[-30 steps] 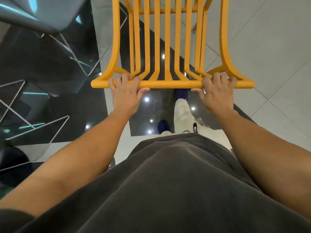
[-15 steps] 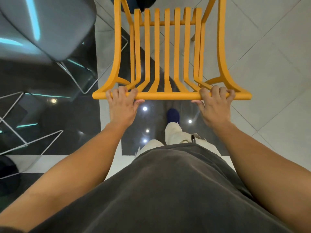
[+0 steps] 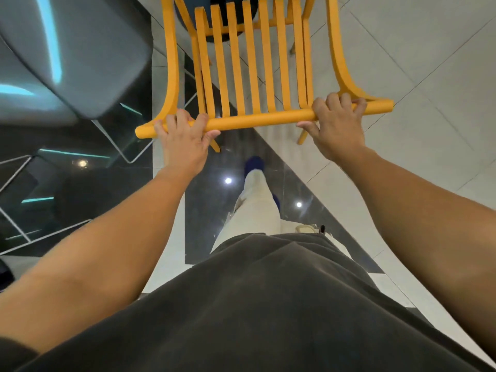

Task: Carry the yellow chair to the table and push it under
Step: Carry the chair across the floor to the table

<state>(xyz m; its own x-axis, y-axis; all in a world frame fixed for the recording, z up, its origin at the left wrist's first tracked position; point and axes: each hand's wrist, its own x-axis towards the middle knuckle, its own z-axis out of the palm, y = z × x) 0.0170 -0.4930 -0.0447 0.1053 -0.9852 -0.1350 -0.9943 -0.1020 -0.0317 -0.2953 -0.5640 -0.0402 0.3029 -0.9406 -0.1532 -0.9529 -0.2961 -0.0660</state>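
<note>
Yellow chair looked like matt moulded plastic, smooth slats and top rail. Floor was pale tile with a soft sheen, dark inlay polished glossy, mirroring ceiling lights. Grey seat at left looked smooth, semi-gloss, on thin metal wire legs. Shirt was matt dark cloth.

Likely café: polished tile floor, wire-legged grey chairs (blurred).
</note>
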